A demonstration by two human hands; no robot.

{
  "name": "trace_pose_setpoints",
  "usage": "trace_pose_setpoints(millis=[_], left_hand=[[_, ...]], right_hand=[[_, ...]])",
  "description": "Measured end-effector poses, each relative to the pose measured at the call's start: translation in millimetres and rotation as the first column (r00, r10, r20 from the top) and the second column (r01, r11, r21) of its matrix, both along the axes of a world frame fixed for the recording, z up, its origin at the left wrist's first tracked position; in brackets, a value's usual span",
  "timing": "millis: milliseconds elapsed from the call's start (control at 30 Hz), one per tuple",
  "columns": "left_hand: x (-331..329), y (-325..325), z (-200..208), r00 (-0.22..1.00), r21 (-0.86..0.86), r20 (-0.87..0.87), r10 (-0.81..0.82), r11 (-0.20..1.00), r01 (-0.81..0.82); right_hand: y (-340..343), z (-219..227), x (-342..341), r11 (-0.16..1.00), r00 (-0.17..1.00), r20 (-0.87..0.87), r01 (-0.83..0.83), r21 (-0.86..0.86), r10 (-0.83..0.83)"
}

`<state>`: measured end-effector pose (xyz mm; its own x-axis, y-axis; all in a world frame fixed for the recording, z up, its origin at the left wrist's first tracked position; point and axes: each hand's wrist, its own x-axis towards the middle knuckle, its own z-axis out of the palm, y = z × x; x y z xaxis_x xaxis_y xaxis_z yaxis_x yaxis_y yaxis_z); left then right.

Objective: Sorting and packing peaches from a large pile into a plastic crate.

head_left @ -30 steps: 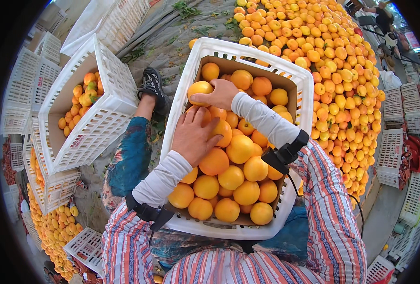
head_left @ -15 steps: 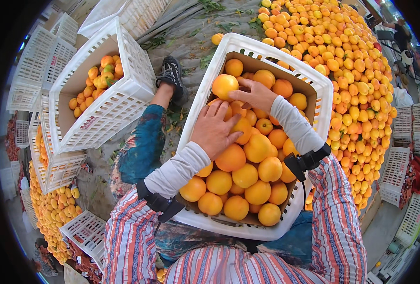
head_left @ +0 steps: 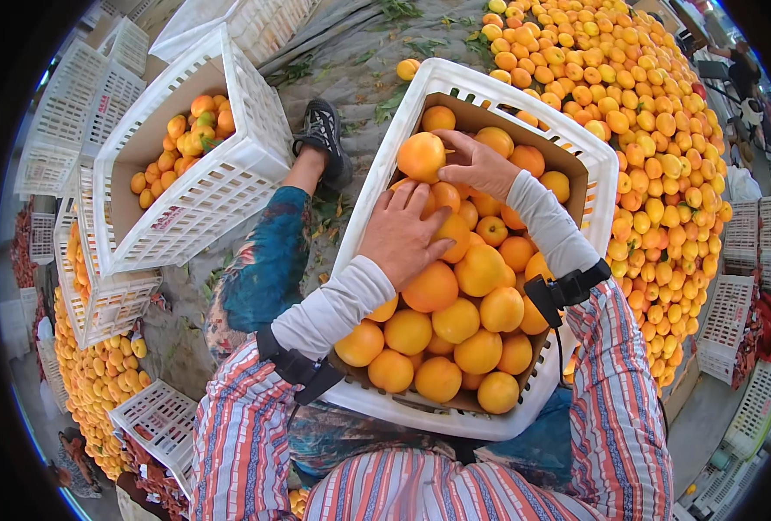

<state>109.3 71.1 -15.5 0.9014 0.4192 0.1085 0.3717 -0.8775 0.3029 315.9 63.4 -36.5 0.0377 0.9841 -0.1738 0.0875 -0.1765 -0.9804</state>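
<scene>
A white plastic crate (head_left: 601, 226), lined with brown cardboard, holds many oranges (head_left: 455, 321) between my legs. At its far left part, one large orange (head_left: 421, 156) sits higher than the others. My right hand (head_left: 481, 167) has its fingers and thumb curled against the right side of that orange. My left hand (head_left: 400, 234) lies over the fruit just below it, fingers spread and pointing away, the thumb out to the right. Its fingertips reach close under the raised orange; whether they touch it, I cannot tell.
To the left stands another white crate (head_left: 198, 204) with some oranges. A large heap of oranges (head_left: 655, 200) spreads over the right side. My shoe (head_left: 323, 139) rests on the grey ground sheet (head_left: 359, 74). Stacked white crates (head_left: 72, 122) stand farther left.
The whole view has shifted slightly. My right hand has drawn a little to the right along the raised orange, while my left hand stays on the fruit.
</scene>
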Motion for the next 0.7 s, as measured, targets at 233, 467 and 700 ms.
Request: trace_pose_setpoints(millis=[233, 467, 700], left_hand=[[2.2, -0.2, 1.3, 1.000, 0.009, -0.020, -0.004, 1.000, 0.004], [-1.4, 0.1, 0.4, 1.000, 0.007, -0.006, 0.008, 1.000, -0.008], [2.1, -0.8, -1.6, 1.000, 0.004, 0.011, -0.007, 1.000, 0.007]], right_hand=[[6.3, 9.4, -14.3, 0.977, 0.955, 0.290, 0.121, -0.175, -0.066], [6.1, 11.1, -10.3, 0.934, 0.977, -0.081, 0.163, -0.319, -0.198], [-2.7, 18.9, -3.8, 0.948, 0.994, -0.075, 0.051, -0.316, -0.079]])
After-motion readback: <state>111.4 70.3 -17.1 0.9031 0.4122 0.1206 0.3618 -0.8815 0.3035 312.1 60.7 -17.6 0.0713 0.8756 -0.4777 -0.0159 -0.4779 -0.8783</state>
